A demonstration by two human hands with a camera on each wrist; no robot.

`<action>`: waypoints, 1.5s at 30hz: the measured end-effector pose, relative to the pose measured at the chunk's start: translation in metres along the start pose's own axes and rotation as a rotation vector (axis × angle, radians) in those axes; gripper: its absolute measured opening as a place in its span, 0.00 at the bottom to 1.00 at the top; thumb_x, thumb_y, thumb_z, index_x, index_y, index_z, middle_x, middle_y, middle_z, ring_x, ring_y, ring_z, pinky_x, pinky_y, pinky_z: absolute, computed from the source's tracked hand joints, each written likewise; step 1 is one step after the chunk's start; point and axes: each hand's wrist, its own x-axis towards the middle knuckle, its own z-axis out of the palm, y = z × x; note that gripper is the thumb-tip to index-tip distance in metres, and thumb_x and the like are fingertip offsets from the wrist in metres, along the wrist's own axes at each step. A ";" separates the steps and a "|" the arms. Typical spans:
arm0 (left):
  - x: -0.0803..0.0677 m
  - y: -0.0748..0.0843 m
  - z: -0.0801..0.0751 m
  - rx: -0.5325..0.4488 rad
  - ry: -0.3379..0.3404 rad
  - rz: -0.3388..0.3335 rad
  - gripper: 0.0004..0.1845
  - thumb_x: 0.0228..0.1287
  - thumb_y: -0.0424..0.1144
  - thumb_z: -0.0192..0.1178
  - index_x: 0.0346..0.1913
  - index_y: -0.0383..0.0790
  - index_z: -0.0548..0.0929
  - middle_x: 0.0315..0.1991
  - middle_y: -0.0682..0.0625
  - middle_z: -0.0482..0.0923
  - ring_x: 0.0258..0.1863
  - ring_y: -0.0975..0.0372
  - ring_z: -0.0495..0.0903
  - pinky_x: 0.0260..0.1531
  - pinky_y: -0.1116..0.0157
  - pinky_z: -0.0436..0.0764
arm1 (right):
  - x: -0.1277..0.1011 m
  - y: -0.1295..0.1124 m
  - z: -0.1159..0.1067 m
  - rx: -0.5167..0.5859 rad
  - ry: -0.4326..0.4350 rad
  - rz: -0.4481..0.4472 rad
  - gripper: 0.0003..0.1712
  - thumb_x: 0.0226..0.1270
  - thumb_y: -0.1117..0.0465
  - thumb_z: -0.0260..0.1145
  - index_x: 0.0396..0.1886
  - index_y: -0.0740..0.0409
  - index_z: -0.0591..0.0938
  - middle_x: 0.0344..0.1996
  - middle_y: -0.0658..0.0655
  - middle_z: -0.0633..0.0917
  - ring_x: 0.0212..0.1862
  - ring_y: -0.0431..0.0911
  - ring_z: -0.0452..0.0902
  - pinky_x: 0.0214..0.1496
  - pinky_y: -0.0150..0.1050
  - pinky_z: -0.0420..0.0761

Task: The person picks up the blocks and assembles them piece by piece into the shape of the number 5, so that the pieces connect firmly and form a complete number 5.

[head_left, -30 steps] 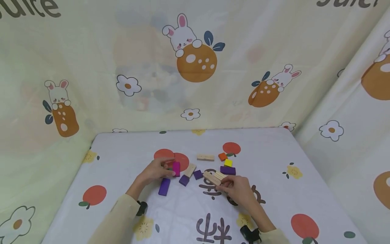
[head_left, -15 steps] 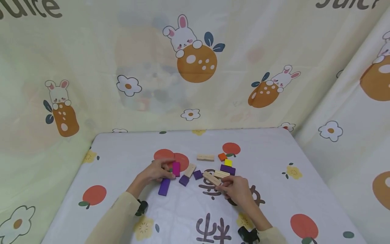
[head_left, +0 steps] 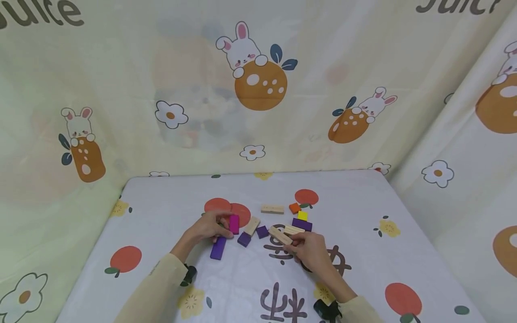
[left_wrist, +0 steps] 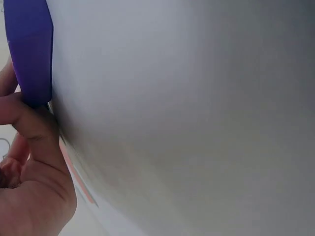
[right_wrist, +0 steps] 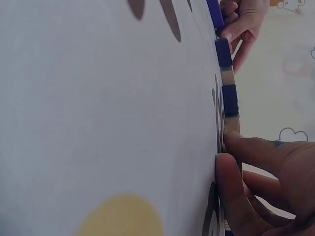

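Observation:
My left hand (head_left: 211, 225) pinches a magenta block (head_left: 234, 224) between thumb and fingers. A blue-purple block (head_left: 218, 248) lies just below that hand; in the left wrist view the purple block (left_wrist: 30, 51) stands close beside the fingers. My right hand (head_left: 313, 252) has thumb and fingertips at the near end of a plain wooden block (head_left: 280, 235). A grooved wooden block (head_left: 294, 229) lies right behind it, partly covered by the fingers. Between the hands, two small dark purple blocks (head_left: 244, 239) and another wooden block (head_left: 252, 225) lie on the cloth.
Beyond the right hand lie a long dark purple block (head_left: 302, 224), a yellow block (head_left: 302, 216) and an orange block (head_left: 295, 208). A further wooden block (head_left: 272, 209) sits at the back. A printed white cloth (head_left: 161, 202) covers the table; a patterned curtain (head_left: 194, 58) hangs behind.
The grooved wooden block near my right hand has turned slightly and lies flatter across the view. My right hand has shifted a little; my left hand stays almost still at the magenta block.

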 end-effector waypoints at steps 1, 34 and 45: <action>0.000 0.000 0.000 0.005 0.004 0.002 0.40 0.56 0.29 0.78 0.74 0.41 0.77 0.32 0.51 0.77 0.17 0.65 0.69 0.20 0.70 0.71 | 0.000 0.000 0.001 -0.008 0.006 -0.006 0.18 0.57 0.60 0.84 0.46 0.61 0.91 0.24 0.51 0.86 0.19 0.39 0.75 0.21 0.29 0.74; -0.013 0.009 0.013 -0.061 -0.048 0.095 0.39 0.55 0.35 0.81 0.72 0.39 0.79 0.31 0.53 0.82 0.23 0.64 0.71 0.22 0.70 0.69 | -0.001 0.009 -0.011 0.001 -0.033 -0.001 0.17 0.56 0.61 0.84 0.45 0.61 0.93 0.25 0.49 0.86 0.27 0.39 0.77 0.24 0.30 0.74; -0.039 0.024 0.044 0.008 -0.110 0.185 0.38 0.55 0.39 0.82 0.69 0.40 0.80 0.34 0.53 0.84 0.25 0.66 0.76 0.27 0.70 0.74 | 0.001 0.005 -0.031 -0.026 -0.042 0.019 0.18 0.55 0.61 0.85 0.45 0.59 0.93 0.27 0.49 0.88 0.28 0.39 0.80 0.28 0.29 0.76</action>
